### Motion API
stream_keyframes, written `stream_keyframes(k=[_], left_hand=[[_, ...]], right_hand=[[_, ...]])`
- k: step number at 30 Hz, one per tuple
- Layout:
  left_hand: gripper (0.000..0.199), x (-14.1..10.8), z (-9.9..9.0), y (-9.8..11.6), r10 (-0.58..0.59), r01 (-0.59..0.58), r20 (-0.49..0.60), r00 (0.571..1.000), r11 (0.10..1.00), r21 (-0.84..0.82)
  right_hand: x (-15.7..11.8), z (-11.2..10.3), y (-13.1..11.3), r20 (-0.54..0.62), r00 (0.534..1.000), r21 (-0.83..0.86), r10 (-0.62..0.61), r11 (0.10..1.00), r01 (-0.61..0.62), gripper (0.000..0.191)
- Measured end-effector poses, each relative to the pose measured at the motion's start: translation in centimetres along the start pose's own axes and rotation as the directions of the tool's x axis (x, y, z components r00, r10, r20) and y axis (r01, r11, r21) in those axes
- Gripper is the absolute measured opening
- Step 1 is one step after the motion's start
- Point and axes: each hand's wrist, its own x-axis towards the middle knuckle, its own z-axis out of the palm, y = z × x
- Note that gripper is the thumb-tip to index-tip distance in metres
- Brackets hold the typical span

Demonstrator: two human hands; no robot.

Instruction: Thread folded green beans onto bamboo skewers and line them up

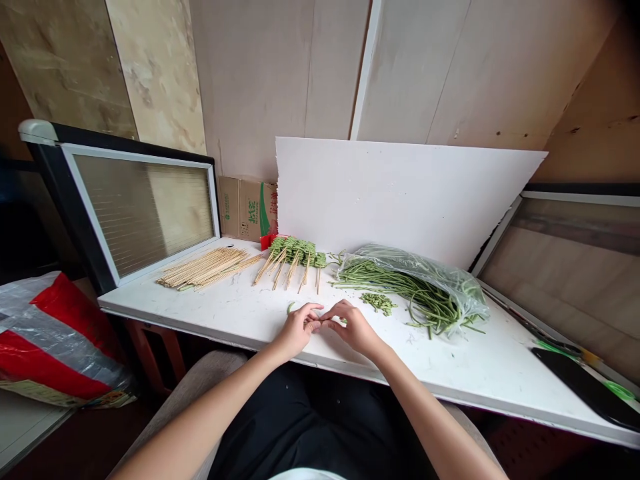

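My left hand and my right hand meet fingertip to fingertip above the front of the white table. Both are closed in pinches, and whatever they hold is too small to make out. A bit of green bean lies just behind my left hand. Beyond my right hand is a small heap of cut bean pieces. Long green beans spill from a clear plastic bag to the right. Skewered green beans are stacked at the back, their sticks pointing forward. Bare wooden skewers lie in a pile at the left.
A cardboard box stands at the back left corner. Behind the table leans a white board. A black phone-like object and scissors lie at the right edge. A framed glass panel borders the left side.
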Motion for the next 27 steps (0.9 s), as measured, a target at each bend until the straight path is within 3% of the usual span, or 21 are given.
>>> stream_keyframes(k=[5,10,15,22,27], left_hand=[[0.019,0.0,0.0,0.5,0.035,-0.03,-0.04,0.999,0.993,0.116],[0.015,0.0,-0.1,0.4,0.094,-0.084,-0.05,0.994,0.981,0.174],[0.015,-0.1,0.1,0.5,0.13,-0.129,0.011,0.991,0.965,0.227],[0.025,-0.4,-0.1,0.8,0.088,-0.116,0.141,0.986,0.971,0.21],[0.025,-0.2,-0.3,0.6,0.058,-0.078,0.144,0.988,0.987,0.14]], right_hand=[[-0.1,-0.2,0.8,-0.122,0.992,-0.036,0.014,0.999,-0.018,0.023],[-0.5,-0.3,0.9,-0.059,0.998,-0.005,0.019,1.0,-0.019,0.019],[-0.7,0.8,1.1,-0.072,0.997,-0.027,-0.005,1.0,0.003,0.01],[-0.9,1.9,0.3,-0.056,0.998,0.039,-0.013,0.999,0.015,0.03],[-0.7,1.0,0.2,-0.083,0.996,0.081,0.022,0.997,-0.016,0.015]])
